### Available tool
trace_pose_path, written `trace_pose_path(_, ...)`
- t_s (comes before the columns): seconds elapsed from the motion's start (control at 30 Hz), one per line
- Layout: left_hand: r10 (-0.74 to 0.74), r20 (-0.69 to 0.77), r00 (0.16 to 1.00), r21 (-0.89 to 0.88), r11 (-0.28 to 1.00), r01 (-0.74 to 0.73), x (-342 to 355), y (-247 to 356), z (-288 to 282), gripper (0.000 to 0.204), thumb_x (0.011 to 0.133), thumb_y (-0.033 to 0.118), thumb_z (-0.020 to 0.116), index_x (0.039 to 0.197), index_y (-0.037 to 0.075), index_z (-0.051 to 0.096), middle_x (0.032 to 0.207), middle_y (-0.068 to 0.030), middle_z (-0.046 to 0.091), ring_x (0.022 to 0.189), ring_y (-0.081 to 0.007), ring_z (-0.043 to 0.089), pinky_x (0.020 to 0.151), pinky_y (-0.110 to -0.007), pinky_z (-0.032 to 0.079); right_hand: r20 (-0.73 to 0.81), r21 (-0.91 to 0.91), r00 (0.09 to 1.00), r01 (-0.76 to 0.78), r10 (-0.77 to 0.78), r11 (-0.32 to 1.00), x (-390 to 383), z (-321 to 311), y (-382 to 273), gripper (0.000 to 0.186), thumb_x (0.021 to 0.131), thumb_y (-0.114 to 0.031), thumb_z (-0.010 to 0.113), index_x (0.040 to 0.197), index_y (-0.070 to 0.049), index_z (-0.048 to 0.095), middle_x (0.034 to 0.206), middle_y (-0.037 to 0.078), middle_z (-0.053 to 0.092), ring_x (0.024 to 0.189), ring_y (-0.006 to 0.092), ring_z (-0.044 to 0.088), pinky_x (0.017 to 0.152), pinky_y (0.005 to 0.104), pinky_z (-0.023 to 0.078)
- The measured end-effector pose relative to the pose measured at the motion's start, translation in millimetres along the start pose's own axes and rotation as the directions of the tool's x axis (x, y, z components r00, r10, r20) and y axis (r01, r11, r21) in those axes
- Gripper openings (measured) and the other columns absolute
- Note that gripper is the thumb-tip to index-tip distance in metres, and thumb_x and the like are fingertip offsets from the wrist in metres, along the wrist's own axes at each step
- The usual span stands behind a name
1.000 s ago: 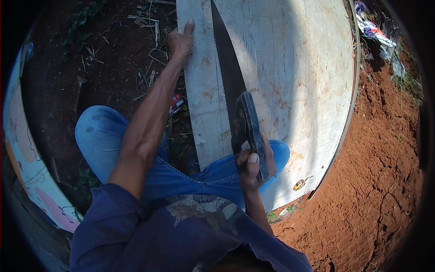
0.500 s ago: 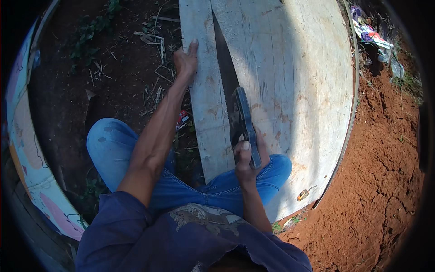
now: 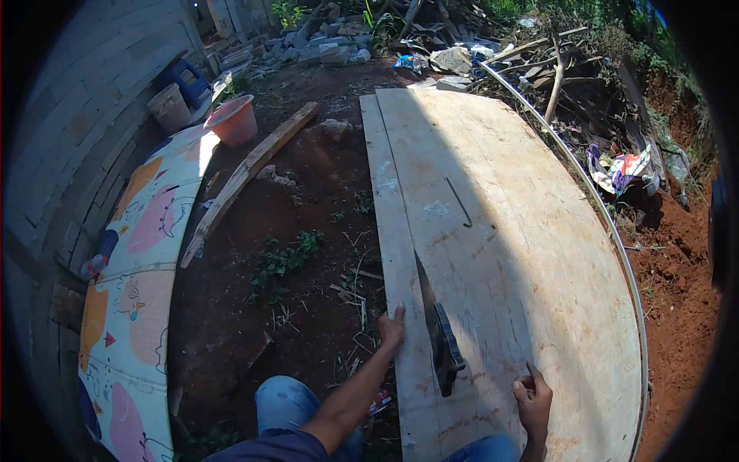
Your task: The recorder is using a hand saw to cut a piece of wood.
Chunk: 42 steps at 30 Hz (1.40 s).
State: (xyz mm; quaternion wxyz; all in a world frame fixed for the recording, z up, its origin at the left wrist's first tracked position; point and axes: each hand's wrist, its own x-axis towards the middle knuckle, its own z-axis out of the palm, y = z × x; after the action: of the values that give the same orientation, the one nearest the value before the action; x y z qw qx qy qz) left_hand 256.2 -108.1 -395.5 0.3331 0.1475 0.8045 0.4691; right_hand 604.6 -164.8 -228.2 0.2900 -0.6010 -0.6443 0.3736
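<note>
A long plywood sheet (image 3: 493, 269) stretches away in front of me, with a lengthwise cut near its left side. The handsaw (image 3: 445, 350) stands in that cut, its dark handle toward me and nobody holding it. My left hand (image 3: 392, 329) grips the sheet's left edge, thumb on top and the other fingers hidden beneath. To the right of the saw, my right hand (image 3: 533, 399) hovers over or rests on the plywood, empty, index finger stretched out and the others curled. A thin hooked metal rod (image 3: 460, 203) lies farther up the sheet.
On the left, a patterned, colourful panel (image 3: 127, 308) runs along a block wall (image 3: 85, 92). A wooden plank (image 3: 250, 173) and an orange bucket (image 3: 232, 121) lie beyond the bare soil. Rubble and branches (image 3: 554, 77) fill the far end. Red earth (image 3: 670, 308) borders the right.
My right hand has let go of the saw handle and moved right. The saw stays in the cut. My view has swung up toward the far end; my left hand still holds the edge.
</note>
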Motion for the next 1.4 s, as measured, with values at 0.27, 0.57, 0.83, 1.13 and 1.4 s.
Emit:
trace_pose_path(0.27, 0.03, 0.134, 0.991, -0.157, 0.987, -0.008, 25, -16, -5, 0.064, 0.089, 0.049, 0.065, 0.119, -0.007, 0.061, 0.106, -0.0163, 0.069, 0.093, -0.0246, 0.066, 0.084, -0.04, 0.051, -0.741, -0.413, 0.666, -0.355, -0.083, 0.839, -173, -32, 248, 0.048, 0.096, -0.017, 0.052, 0.138, 0.005, 0.048, 0.101, 0.012, 0.061, 0.087, 0.0215, 0.06, 0.078, 0.0339, 0.048)
trace_pose_path(0.57, -0.012, 0.345, 0.938, -0.322, 0.938, 0.13, -35, -64, -45, 0.066, 0.095, 0.06, 0.051, 0.121, -0.001, 0.055, 0.113, -0.0106, 0.063, 0.096, -0.0204, 0.063, 0.082, -0.035, 0.051, -0.856, -0.302, 0.398, -0.903, 0.329, 0.306, -421, -42, 255, 0.05, 0.091, -0.032, 0.052, 0.135, -0.007, 0.055, 0.123, 0.029, 0.057, 0.113, 0.0458, 0.056, 0.097, 0.0564, 0.043)
trace_pose_path(0.83, 0.03, 0.474, 0.88, -0.4, 0.898, 0.185, -84, -86, -27, 0.063, 0.097, 0.047, 0.056, 0.132, -0.005, 0.051, 0.122, -0.0121, 0.061, 0.108, -0.0244, 0.059, 0.096, -0.039, 0.046, -0.627, -0.333, 0.698, -0.642, 0.346, 0.691, -162, 48, 220, 0.05, 0.091, -0.035, 0.054, 0.133, -0.008, 0.054, 0.125, 0.025, 0.054, 0.114, 0.0455, 0.054, 0.094, 0.0575, 0.045)
trace_pose_path(1.13, -0.137, 0.568, 0.812, -0.237, 0.917, 0.32, -55, -49, -49, 0.067, 0.103, 0.053, 0.034, 0.147, 0.003, 0.034, 0.147, -0.0182, 0.041, 0.132, -0.0382, 0.044, 0.108, -0.058, 0.038, -0.796, 0.312, -0.297, -0.948, 0.528, -0.063, -513, -15, 273, 0.05, 0.092, -0.038, 0.055, 0.131, -0.008, 0.052, 0.128, 0.02, 0.051, 0.115, 0.0451, 0.053, 0.091, 0.0588, 0.047)
trace_pose_path(1.4, -0.127, 0.413, 0.902, 0.041, 0.992, 0.121, -16, -113, -35, 0.081, 0.098, 0.059, 0.042, 0.148, -0.003, 0.03, 0.152, -0.0191, 0.036, 0.135, -0.0396, 0.039, 0.112, -0.059, 0.034, -0.854, 0.457, -0.467, -0.884, 0.231, -0.1, -675, 22, 241, 0.053, 0.092, -0.042, 0.054, 0.135, -0.011, 0.053, 0.134, 0.021, 0.049, 0.123, 0.0435, 0.047, 0.096, 0.0575, 0.043)
